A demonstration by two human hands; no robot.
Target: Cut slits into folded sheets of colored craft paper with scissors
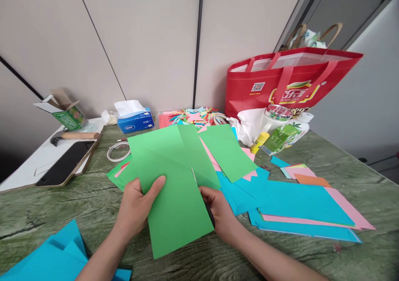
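Note:
A large green paper sheet [168,160] is held up over the table by my left hand [139,204], thumb on top and fingers underneath. My right hand [218,208] is closed around a pair of scissors [193,175]. Only a thin strip of blade shows through a slit in the green paper, and part of the dark handle sits by my palm. The slit runs along a crease up the sheet. Behind the held sheet lies a smaller green paper piece [229,152], on top of pink and blue papers.
Blue and pink papers [305,202] are stacked at right, and folded blue paper [50,256] lies front left. Farther back are a tissue box [135,121], a tape roll [118,152], a glue stick [259,143] and a red bag [249,85]. A phone [67,164] and hammer [75,136] lie left.

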